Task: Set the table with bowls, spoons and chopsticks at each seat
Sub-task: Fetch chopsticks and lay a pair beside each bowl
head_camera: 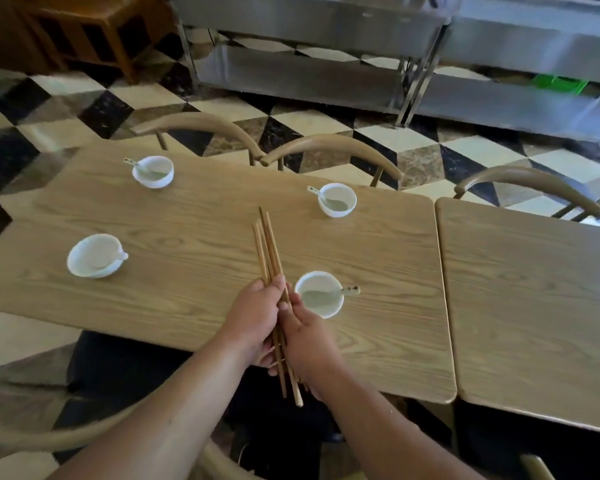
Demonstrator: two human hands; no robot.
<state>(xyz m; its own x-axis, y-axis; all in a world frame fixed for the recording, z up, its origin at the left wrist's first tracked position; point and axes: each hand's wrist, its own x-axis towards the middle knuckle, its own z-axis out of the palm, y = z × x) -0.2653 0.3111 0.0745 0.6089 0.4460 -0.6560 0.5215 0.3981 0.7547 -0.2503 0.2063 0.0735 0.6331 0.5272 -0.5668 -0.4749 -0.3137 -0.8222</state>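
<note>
Hands: our left hand (253, 320) and right hand (309, 344) both clasp the chopsticks (269, 251)
Chopsticks: one bundle, above our counter (194, 216), tips pointing away
Bowls: four white bowls (320, 294) apart on it, each holding a spoon (350, 290)

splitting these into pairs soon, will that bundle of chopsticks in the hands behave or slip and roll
The chopsticks look thin, stiff and probably light. Loosely fanned between left hand and right hand, singles could slide out. On the smooth table they may roll.
</note>
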